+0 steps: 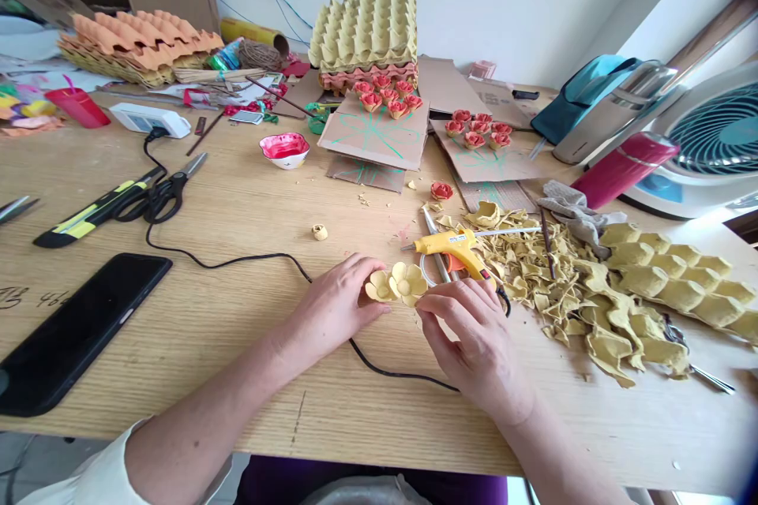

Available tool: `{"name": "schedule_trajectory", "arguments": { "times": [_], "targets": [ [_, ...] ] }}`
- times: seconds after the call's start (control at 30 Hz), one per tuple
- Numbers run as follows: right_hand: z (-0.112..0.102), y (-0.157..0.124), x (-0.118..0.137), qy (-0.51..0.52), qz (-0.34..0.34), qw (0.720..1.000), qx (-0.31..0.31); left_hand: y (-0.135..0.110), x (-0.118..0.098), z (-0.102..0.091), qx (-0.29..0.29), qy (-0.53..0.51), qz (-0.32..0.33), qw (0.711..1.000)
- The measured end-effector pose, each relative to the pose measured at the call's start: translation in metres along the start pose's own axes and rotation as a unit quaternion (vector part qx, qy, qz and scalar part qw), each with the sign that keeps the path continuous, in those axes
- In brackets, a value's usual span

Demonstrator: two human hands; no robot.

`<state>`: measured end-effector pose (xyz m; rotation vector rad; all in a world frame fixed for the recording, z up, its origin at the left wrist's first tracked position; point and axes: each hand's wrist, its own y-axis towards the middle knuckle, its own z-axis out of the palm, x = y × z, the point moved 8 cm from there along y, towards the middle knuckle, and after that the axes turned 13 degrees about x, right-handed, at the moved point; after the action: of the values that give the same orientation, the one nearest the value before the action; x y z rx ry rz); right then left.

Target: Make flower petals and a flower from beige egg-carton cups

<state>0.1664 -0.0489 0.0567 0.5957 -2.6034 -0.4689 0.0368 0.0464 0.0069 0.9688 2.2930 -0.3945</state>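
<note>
On the near-left side of the yellow plastic glue gun (455,244), the left hand (340,296) is gripping a pale-yellow, cupped, pulp-like flower (380,286); a light, steady hold would probably spare its thin petals. A matching round-petalled flower (408,282) is overlapping it, just nearer than the gun. Also nearer than the gun, the right hand (470,331) is touching that second flower's edge; whether it is pinching, I cannot tell. Right of the gun, curled, ragged yellow pulp scraps (524,268) are lying heaped on the wood-grained desk (237,331); farther right, a knobbly yellow egg-tray piece (681,272) is lying.
</note>
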Motion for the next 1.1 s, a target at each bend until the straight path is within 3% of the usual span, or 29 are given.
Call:
{"name": "schedule_trajectory", "arguments": {
  "times": [0.33, 1.1],
  "targets": [
    [0.023, 0.003, 0.006, -0.04, -0.021, 0.995, 0.086, -0.005, -0.005, 0.009, 0.01, -0.011, -0.007, 1.0],
    [0.032, 0.003, 0.009, -0.062, -0.027, 0.992, 0.111, -0.008, -0.009, 0.009, -0.019, 0.005, -0.002, 1.0]
  ]
}}
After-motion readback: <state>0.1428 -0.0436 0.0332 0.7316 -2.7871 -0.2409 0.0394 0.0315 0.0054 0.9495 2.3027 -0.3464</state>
